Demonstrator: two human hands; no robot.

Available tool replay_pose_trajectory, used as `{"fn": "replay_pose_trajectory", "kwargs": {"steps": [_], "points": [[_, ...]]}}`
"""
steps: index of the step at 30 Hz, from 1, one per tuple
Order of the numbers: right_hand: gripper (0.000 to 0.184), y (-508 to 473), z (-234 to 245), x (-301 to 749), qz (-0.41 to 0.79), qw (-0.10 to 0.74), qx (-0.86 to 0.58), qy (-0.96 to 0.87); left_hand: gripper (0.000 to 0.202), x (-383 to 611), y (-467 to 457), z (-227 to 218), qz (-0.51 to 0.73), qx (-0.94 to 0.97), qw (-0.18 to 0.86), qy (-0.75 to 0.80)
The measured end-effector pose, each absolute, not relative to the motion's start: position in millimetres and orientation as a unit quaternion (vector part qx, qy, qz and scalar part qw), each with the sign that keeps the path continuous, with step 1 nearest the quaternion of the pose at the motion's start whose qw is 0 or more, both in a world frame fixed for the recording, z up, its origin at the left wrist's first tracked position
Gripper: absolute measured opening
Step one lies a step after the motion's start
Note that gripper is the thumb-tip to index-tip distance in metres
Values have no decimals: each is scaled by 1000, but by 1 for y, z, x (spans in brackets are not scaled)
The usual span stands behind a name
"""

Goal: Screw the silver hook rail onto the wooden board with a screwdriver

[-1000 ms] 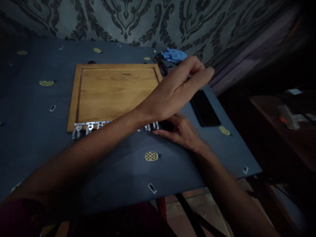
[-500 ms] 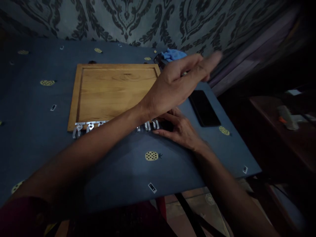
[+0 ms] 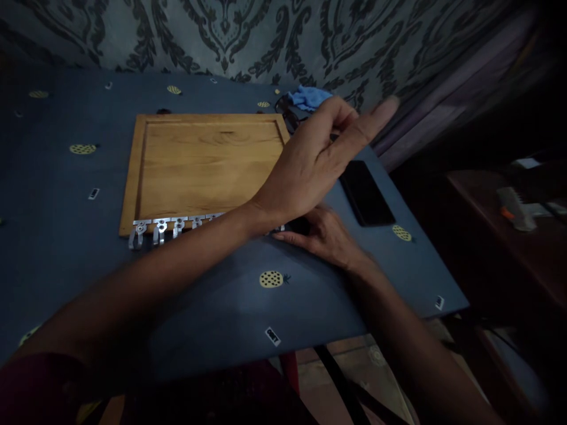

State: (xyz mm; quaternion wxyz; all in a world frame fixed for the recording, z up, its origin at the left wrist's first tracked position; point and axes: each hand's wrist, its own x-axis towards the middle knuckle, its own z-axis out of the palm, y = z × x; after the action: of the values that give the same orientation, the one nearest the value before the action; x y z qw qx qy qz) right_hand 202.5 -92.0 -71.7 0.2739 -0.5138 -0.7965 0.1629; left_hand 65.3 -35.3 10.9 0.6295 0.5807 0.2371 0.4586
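Observation:
A wooden framed board [image 3: 208, 159] lies flat on the table, with a metal hook rail [image 3: 179, 221] along its near edge. Several hooks jut from the rail toward me. My left hand [image 3: 305, 162] is raised over the board's right end, its forearm crossing the rail and hiding part of it. Its fingers are curled and one digit stretches up and right; whatever lies inside the curl is hidden. Below it, my right hand [image 3: 330, 236] has its thumb and fingers around the rail's right end, near the board's corner. The left wrist partly covers that grip.
A black phone [image 3: 367, 193] lies right of the board. Behind it are a blue cloth [image 3: 309, 98] and a dark object [image 3: 290, 115] I cannot make out. The blue pineapple-print table [image 3: 199, 307] meets a patterned wall covering. Another dark surface [image 3: 509, 224] stands to the right.
My left hand has turned slightly, and its forearm now covers the hooks near the rail's right end. More hooks show on the left. My right hand stays at the rail's right end.

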Motion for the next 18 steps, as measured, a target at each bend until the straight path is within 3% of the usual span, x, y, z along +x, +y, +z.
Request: {"fn": "replay_pose_trajectory", "kwargs": {"steps": [6, 13, 18], "points": [[63, -93, -72, 204, 161, 275, -508, -800, 57, 66, -36, 1, 464, 612, 617, 171], [54, -95, -72, 205, 181, 272, -525, -786, 58, 56, -28, 8, 354, 655, 663, 82], [58, -93, -73, 206, 183, 273, -508, -796, 51, 56, -26, 23, 461, 562, 662, 184]]}}
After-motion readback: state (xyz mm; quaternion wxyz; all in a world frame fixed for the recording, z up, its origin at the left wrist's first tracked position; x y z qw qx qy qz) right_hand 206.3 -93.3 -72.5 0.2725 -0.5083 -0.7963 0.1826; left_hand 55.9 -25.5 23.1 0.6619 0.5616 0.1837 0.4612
